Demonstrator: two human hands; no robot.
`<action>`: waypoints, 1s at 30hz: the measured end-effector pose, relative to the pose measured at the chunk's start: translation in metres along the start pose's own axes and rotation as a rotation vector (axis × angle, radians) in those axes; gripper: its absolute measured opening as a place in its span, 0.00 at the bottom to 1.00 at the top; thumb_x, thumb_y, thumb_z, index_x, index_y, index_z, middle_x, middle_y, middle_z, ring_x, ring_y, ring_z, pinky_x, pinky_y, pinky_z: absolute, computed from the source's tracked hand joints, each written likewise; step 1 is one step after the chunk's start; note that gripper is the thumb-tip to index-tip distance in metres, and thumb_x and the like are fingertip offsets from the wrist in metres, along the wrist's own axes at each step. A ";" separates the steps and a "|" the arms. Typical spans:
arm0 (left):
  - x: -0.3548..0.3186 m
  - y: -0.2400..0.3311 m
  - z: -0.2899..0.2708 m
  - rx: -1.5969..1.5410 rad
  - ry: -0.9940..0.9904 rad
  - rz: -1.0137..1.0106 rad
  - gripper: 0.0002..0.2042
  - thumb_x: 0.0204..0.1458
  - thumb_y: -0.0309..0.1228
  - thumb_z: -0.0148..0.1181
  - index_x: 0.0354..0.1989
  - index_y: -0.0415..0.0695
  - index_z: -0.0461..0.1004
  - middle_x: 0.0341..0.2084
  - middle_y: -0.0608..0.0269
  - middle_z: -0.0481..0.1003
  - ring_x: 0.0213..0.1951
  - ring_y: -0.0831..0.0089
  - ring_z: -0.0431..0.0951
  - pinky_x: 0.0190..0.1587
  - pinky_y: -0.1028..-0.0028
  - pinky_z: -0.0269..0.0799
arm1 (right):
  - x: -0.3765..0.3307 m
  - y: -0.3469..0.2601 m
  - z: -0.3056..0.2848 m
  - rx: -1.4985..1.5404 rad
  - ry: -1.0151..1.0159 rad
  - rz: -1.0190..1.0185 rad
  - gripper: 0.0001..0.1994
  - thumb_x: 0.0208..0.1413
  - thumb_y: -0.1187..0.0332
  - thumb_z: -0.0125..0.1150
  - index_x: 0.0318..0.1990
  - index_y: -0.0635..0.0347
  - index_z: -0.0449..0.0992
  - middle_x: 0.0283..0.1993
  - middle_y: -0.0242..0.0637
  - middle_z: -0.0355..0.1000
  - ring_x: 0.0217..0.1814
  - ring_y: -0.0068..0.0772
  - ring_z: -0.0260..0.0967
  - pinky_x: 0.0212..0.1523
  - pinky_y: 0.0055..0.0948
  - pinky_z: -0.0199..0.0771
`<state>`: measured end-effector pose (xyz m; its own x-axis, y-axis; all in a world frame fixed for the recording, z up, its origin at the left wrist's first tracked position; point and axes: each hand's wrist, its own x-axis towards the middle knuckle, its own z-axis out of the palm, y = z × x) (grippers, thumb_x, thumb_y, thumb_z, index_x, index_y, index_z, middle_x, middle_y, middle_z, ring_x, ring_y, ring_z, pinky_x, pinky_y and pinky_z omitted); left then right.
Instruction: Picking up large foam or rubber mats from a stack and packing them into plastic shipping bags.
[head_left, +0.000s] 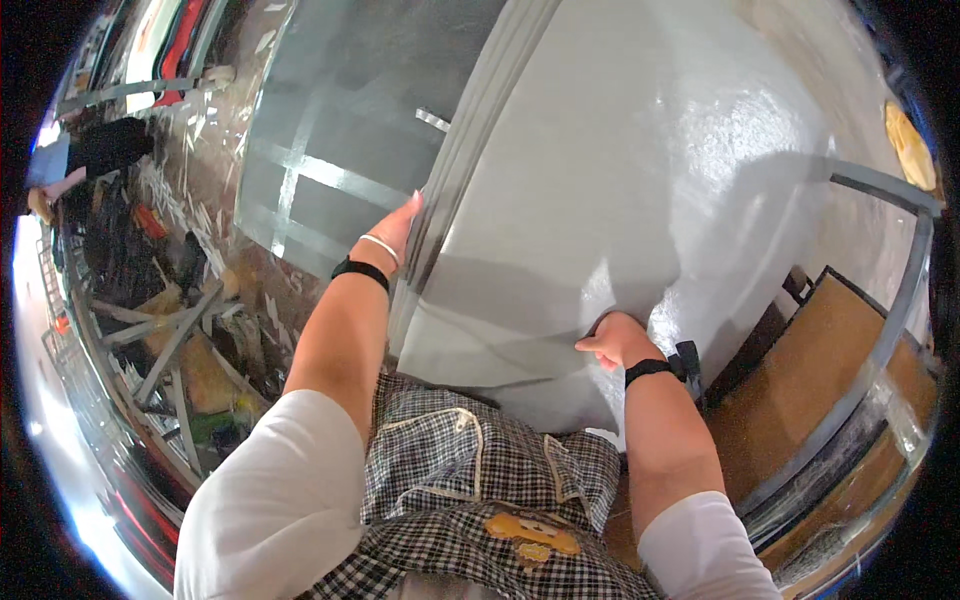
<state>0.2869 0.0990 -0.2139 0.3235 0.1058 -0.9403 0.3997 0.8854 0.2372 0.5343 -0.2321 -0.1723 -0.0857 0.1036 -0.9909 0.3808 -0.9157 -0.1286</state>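
A large, glossy light grey sheet [560, 180] covers the surface in front of me, wrinkled along its near edge. Layered strips or folds [455, 150] run along its left side. My left hand [396, 232] is against these layers, seen almost edge-on, with most of its fingers hidden. Low on the sheet, my right hand [618, 340] is curled closed, thumb side toward the left. What it grips, if anything, is out of sight beneath it. Both wrists wear black bands, and the left one also has a pale bracelet.
Left of the layers lies a dark grey panel [350, 130] with shiny tape strips. Scraps and slats [180, 340] clutter the lower left. A grey metal frame [890, 340] bends around the right side, near a brown board [800, 370]. Another person's arm [65, 185] shows at far left.
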 end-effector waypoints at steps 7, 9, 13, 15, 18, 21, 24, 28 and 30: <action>-0.018 -0.008 0.030 0.771 0.056 0.274 0.58 0.30 0.39 0.79 0.69 0.39 0.45 0.61 0.50 0.63 0.65 0.60 0.58 0.66 0.64 0.51 | 0.002 0.005 0.002 0.028 0.016 0.032 0.23 0.47 0.50 0.68 0.22 0.66 0.76 0.20 0.42 0.74 0.21 0.35 0.74 0.27 0.34 0.73; -0.030 -0.001 0.060 0.798 0.099 0.228 0.58 0.28 0.34 0.80 0.69 0.37 0.45 0.61 0.49 0.62 0.64 0.59 0.60 0.65 0.66 0.54 | 0.006 0.017 0.003 0.055 0.036 -0.030 0.24 0.46 0.49 0.68 0.24 0.67 0.76 0.20 0.41 0.74 0.21 0.35 0.74 0.27 0.34 0.73; -0.014 -0.006 0.037 0.705 0.272 0.225 0.50 0.33 0.30 0.75 0.65 0.31 0.49 0.54 0.46 0.69 0.54 0.57 0.71 0.56 0.65 0.68 | -0.004 0.000 -0.001 0.004 0.065 -0.053 0.23 0.45 0.50 0.70 0.21 0.65 0.75 0.19 0.38 0.72 0.18 0.34 0.69 0.23 0.32 0.71; -0.009 -0.007 0.049 0.508 0.166 0.090 0.44 0.35 0.28 0.73 0.62 0.30 0.53 0.49 0.47 0.72 0.49 0.56 0.75 0.54 0.62 0.71 | -0.008 0.004 -0.002 0.014 0.058 -0.033 0.24 0.46 0.49 0.69 0.20 0.65 0.73 0.18 0.38 0.70 0.18 0.35 0.68 0.24 0.34 0.70; -0.003 -0.006 0.052 0.510 0.172 0.088 0.41 0.37 0.29 0.71 0.61 0.31 0.56 0.48 0.47 0.72 0.46 0.56 0.76 0.50 0.59 0.73 | 0.000 0.014 0.001 -0.064 0.046 -0.022 0.29 0.51 0.43 0.62 0.15 0.62 0.72 0.15 0.40 0.69 0.18 0.39 0.69 0.29 0.36 0.70; -0.016 -0.009 0.070 0.533 0.173 0.147 0.36 0.38 0.30 0.70 0.57 0.31 0.61 0.44 0.48 0.74 0.44 0.56 0.77 0.48 0.58 0.74 | 0.007 0.042 0.028 -0.069 0.417 -0.268 0.23 0.51 0.47 0.61 0.24 0.63 0.77 0.23 0.40 0.74 0.30 0.42 0.73 0.35 0.40 0.72; 0.000 -0.015 0.041 0.582 0.226 0.143 0.30 0.39 0.32 0.69 0.52 0.32 0.68 0.41 0.49 0.76 0.43 0.56 0.77 0.47 0.58 0.74 | 0.001 0.086 0.036 0.505 1.068 -0.253 0.16 0.46 0.57 0.66 0.36 0.61 0.78 0.35 0.45 0.75 0.42 0.48 0.73 0.46 0.39 0.72; 0.000 -0.013 0.053 0.528 0.178 0.081 0.24 0.42 0.34 0.66 0.48 0.33 0.72 0.39 0.50 0.77 0.43 0.57 0.77 0.49 0.59 0.73 | 0.008 0.222 0.025 0.569 1.573 0.396 0.34 0.45 0.50 0.69 0.55 0.65 0.70 0.51 0.47 0.71 0.55 0.47 0.67 0.58 0.39 0.64; 0.011 -0.015 0.055 0.572 0.160 0.046 0.24 0.44 0.36 0.63 0.47 0.33 0.73 0.40 0.50 0.77 0.42 0.57 0.78 0.49 0.60 0.73 | 0.013 0.275 0.025 0.915 1.332 0.287 0.38 0.45 0.48 0.69 0.58 0.66 0.67 0.55 0.47 0.69 0.58 0.46 0.65 0.60 0.39 0.61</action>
<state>0.3320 0.0622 -0.2144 0.2361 0.2445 -0.9405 0.8010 0.4989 0.3308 0.6152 -0.4922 -0.2191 0.8777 -0.3024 -0.3718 -0.4368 -0.8240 -0.3610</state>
